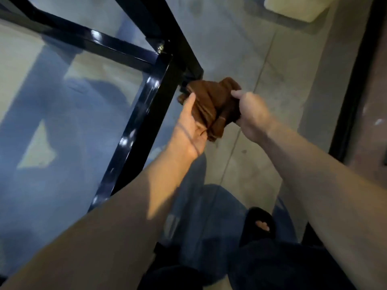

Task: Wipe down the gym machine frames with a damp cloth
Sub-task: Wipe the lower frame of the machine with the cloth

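**Both hands on the cloth beside the frame**

The black metal frame (144,114) stands on the pale floor (251,49), its glossy bars meeting at a corner. Just right of that corner the brown cloth (211,103) hangs bunched between two hands. The left hand (189,130) cradles it from below, thumb up along the fabric; the right hand (252,116) grips its other side. A black sandal (258,225) shows below.

Looks like a gym/workout rm: glossy black steel machine frame (144,105) seen at left, bare concrete floor (247,49) w/ joints beneath.
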`<state>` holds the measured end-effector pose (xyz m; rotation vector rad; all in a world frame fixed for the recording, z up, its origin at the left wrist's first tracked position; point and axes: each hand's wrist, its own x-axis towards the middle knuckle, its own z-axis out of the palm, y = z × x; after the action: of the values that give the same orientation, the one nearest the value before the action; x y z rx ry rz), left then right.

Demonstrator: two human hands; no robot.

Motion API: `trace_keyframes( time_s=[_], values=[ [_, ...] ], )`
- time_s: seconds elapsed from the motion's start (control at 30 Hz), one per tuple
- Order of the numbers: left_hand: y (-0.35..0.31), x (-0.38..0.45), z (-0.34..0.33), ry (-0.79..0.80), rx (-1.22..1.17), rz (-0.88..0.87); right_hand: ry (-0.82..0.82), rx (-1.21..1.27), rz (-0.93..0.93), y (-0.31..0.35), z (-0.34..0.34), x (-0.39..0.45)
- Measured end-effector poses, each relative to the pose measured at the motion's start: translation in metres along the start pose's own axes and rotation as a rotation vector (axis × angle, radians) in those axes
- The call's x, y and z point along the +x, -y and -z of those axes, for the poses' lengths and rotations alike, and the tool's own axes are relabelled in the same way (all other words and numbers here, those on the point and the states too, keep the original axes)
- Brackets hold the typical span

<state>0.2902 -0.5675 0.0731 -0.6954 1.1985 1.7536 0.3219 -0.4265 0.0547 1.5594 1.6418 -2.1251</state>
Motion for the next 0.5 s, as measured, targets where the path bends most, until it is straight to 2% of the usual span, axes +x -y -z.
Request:
trace_keyframes(
  time_s=[0.1, 0.27, 0.37, 0.5],
  values=[
    [0.023, 0.042, 0.010, 0.070, 0.089, -0.083, 0.115, -0.005, -0.018, -0.011, 0.006, 0.031],
    [0.022, 0.084, 0.006, -0.058, 0.232, -0.362, 0.267, -0.140, 0.036, 0.023, 0.017, 0.047],
    [-0.009, 0.084, -0.015, -0.033, 0.410, -0.560, 0.258, -0.128, 0.094, 0.046, 0.021, 0.045],
    [-0.047, 0.083, -0.035, 0.057, 0.411, -0.707, 0.235, -0.156, 0.217, 0.077, 0.015, 0.035]
  ],
)
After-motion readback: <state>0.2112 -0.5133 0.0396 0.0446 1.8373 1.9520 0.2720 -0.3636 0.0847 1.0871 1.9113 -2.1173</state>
